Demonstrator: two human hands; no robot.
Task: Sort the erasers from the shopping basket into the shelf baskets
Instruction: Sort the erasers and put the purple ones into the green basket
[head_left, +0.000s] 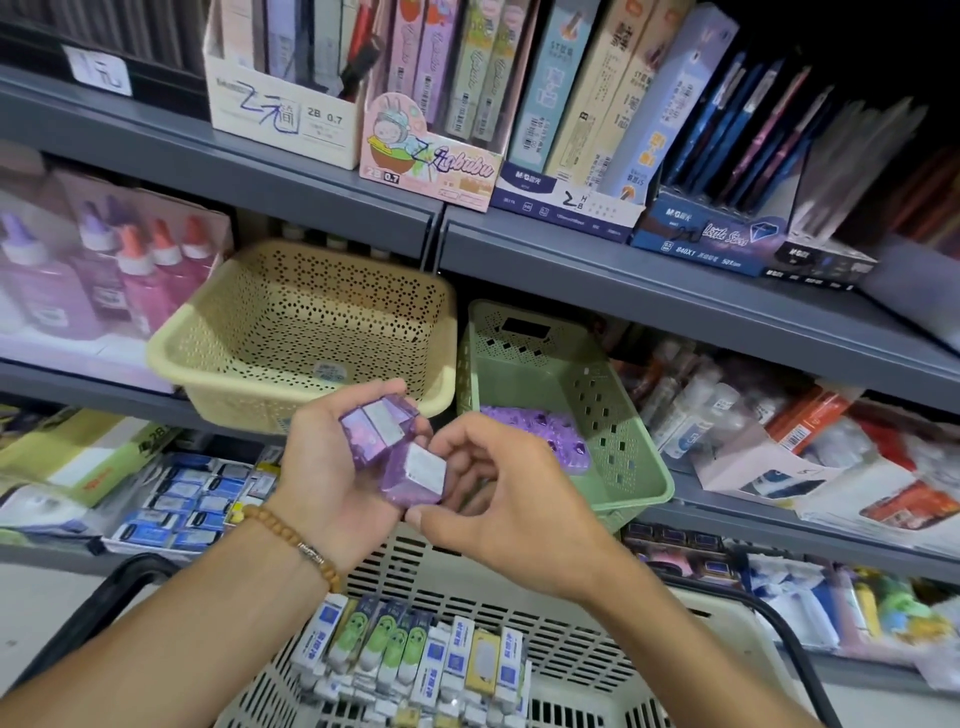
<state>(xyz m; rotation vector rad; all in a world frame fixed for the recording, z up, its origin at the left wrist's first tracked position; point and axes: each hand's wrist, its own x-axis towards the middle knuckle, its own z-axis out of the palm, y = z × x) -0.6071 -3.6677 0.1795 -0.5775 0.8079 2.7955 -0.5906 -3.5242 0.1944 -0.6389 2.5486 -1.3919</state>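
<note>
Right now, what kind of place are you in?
Most likely a stationery shop aisle. Grey metal shelves hold boxed pencil leads with handwritten prices, and a cream plastic shopping basket below is full of wrapped erasers. Both hands hold purple erasers.

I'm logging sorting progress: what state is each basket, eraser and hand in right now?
yellow basket: tilted forward, holds no erasers.
green basket: holds purple erasers.
shopping basket: holds boxed erasers.
left hand: holds purple packs.
right hand: pinches a purple pack.
</note>
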